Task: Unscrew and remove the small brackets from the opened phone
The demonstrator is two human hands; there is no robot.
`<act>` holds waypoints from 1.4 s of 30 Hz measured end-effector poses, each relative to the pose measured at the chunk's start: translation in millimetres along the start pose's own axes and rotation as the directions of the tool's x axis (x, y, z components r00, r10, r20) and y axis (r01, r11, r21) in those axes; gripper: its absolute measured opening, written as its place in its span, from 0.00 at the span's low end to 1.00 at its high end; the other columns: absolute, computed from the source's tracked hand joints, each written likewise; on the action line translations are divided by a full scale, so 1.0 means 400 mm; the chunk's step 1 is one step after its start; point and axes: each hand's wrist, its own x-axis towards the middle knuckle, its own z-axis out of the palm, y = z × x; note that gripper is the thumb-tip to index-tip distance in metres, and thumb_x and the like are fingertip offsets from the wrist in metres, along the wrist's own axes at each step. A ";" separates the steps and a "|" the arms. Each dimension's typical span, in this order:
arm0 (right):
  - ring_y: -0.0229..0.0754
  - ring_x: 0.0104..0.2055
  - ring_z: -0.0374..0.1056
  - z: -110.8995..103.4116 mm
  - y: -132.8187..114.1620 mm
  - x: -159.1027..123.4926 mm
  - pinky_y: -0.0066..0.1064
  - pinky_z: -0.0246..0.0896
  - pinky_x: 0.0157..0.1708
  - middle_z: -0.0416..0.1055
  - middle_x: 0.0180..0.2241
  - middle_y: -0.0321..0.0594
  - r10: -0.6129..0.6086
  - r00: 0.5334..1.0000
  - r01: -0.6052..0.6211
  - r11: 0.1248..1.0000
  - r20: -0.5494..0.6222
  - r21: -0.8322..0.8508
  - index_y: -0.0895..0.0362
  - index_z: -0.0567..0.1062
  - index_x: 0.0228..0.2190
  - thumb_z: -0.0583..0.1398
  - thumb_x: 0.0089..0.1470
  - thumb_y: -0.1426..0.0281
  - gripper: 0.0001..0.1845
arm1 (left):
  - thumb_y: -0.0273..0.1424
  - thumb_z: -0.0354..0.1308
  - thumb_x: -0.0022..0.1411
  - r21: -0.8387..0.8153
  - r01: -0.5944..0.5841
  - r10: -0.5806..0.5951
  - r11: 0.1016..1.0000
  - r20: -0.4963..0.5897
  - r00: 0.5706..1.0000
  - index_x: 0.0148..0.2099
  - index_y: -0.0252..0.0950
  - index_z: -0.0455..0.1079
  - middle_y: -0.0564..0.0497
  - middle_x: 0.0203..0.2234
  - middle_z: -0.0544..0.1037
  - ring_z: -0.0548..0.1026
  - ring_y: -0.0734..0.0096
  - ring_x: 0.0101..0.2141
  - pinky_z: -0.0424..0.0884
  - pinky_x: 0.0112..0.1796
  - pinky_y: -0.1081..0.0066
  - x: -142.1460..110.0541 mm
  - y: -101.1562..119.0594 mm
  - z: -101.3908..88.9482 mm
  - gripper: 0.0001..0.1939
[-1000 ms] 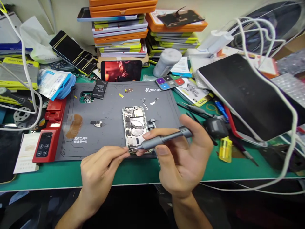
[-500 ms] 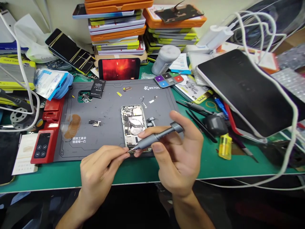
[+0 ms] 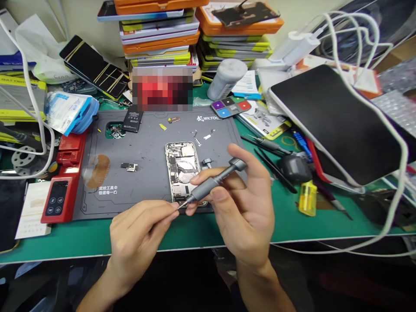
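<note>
My right hand [image 3: 245,221] holds a grey precision screwdriver [image 3: 206,188], with a finger up at its round end cap and the other fingers and thumb about the shaft. The screwdriver slants down to the left. Its thin tip meets the pinched fingertips of my left hand [image 3: 138,232]; whatever they grip is too small to make out. Just behind both hands lies an opened phone [image 3: 182,162] with its inner parts bare, its lower right part covered by my right hand. A second grey tool [image 3: 206,162] with a round cap shows partly beside the phone.
A dark grey work mat [image 3: 146,147] bears a phone battery [image 3: 132,120], a small metal-and-black part [image 3: 129,167] and tiny screws and brackets [image 3: 197,139]. A red device [image 3: 58,199] borders it left. Tweezers [image 3: 274,171] and a black tablet [image 3: 338,125] lie right. Stacked cases [image 3: 159,45] stand behind.
The screwdriver stands slightly steeper, its capped end moved a little up and left with my right hand. My left hand stays at its tip. The propped screen at the back now looks pixelated.
</note>
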 end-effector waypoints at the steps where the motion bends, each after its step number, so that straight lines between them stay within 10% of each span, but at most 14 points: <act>1: 0.37 0.28 0.79 0.000 0.000 0.000 0.33 0.86 0.27 0.83 0.45 0.37 0.006 1.000 -0.006 1.000 -0.004 -0.005 0.42 0.67 0.68 0.60 0.72 0.74 0.28 | 0.20 0.67 0.71 0.001 0.001 -0.001 1.000 0.000 1.000 0.50 0.39 0.79 0.53 0.41 0.89 0.87 0.72 0.41 0.83 0.44 0.73 0.000 0.000 0.000 0.10; 42: 0.38 0.26 0.77 -0.019 0.008 0.005 0.34 0.84 0.25 0.83 0.45 0.36 0.089 0.996 -0.089 0.996 0.013 -0.021 0.38 0.67 0.68 0.61 0.73 0.69 0.28 | 0.19 0.68 0.71 0.031 -0.018 0.018 0.999 0.022 1.000 0.52 0.39 0.81 0.53 0.44 0.90 0.88 0.72 0.43 0.83 0.46 0.73 -0.005 0.000 -0.002 0.12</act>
